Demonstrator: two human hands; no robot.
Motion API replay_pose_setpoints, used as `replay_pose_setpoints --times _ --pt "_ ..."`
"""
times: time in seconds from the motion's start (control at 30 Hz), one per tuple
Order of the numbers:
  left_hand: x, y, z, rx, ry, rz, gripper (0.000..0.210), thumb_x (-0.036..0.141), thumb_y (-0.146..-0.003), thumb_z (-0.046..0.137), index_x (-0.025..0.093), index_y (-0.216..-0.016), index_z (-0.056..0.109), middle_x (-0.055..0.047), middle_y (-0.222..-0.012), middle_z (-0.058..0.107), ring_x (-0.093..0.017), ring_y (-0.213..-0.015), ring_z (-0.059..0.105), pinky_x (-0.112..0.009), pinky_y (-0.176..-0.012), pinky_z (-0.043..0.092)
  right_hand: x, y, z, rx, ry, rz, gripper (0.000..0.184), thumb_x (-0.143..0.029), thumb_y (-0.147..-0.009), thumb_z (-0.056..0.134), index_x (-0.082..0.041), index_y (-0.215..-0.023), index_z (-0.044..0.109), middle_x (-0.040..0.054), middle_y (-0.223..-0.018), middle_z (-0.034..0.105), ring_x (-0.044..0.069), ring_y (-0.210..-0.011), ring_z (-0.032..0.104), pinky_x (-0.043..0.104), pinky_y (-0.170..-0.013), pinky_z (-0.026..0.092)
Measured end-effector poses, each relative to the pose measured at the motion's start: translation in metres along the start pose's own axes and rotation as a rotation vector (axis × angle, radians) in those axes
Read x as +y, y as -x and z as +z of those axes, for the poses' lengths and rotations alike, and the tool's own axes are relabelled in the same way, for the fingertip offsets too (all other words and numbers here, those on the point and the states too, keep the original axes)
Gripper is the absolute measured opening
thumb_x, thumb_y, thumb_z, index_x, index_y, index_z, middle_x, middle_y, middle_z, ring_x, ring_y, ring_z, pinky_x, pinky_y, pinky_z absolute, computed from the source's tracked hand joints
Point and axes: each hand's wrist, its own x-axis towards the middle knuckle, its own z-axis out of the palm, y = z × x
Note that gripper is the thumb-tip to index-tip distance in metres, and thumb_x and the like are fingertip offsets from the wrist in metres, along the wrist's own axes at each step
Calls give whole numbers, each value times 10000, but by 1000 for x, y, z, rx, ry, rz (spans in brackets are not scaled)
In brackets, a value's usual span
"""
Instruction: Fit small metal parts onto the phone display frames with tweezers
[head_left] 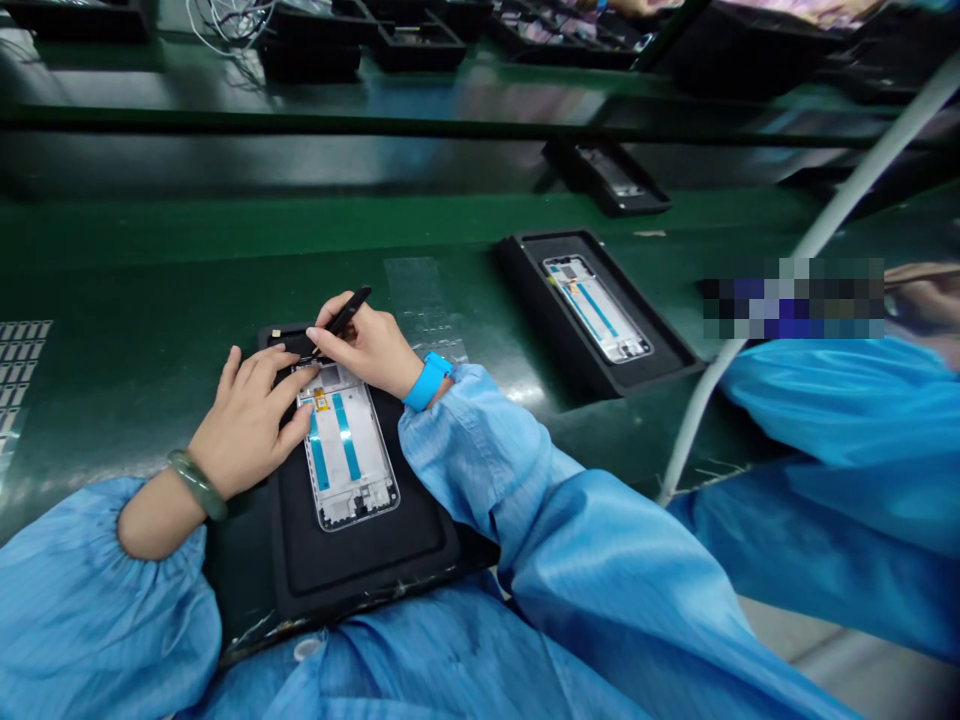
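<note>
A phone frame (365, 455) with two blue adhesive strips and an orange flex piece lies in a black foam tray (352, 560) at the table's front edge. My left hand (251, 415) rests over the frame's upper left side, fingers spread and fingertips on its top edge. My right hand (369, 345) grips a black pen-like tool (350, 311), its lower tip pointing at the top end of the frame. The fingers partly hide that end, so the exact contact point cannot be made out. A small pale piece (277, 333) sits on the tray's far left corner.
To the right, another black tray (667, 360) holds a similar phone frame (600, 310). A third tray (611, 185) stands farther back. A white pole (810, 250) slants across the right, before a co-worker's blue sleeve (847, 400). A sheet of small parts (22, 375) lies far left.
</note>
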Motion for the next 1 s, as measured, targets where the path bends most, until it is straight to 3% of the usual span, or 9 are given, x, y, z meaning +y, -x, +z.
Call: replay_pose_setpoints --times 0.7,1.0 --pt "-2 0 2 -12 11 -1 379 342 -891 388 208 -1220 521 -128 -1237 489 -297 -1251 391 -601 -1065 217 -1 1 0 -2 14 -37 153 -313 -844 534 -162 -862 516 -14 -748 581 96 -666 572 222 -664 442" --pt "-2 0 2 -7 34 2 389 334 -887 394 190 -1223 527 -141 -1239 495 -309 -1247 398 -609 -1057 229 -3 1 -1 -72 116 -85 153 -302 -864 499 -154 -890 525 14 -819 589 105 -710 567 225 -682 443"
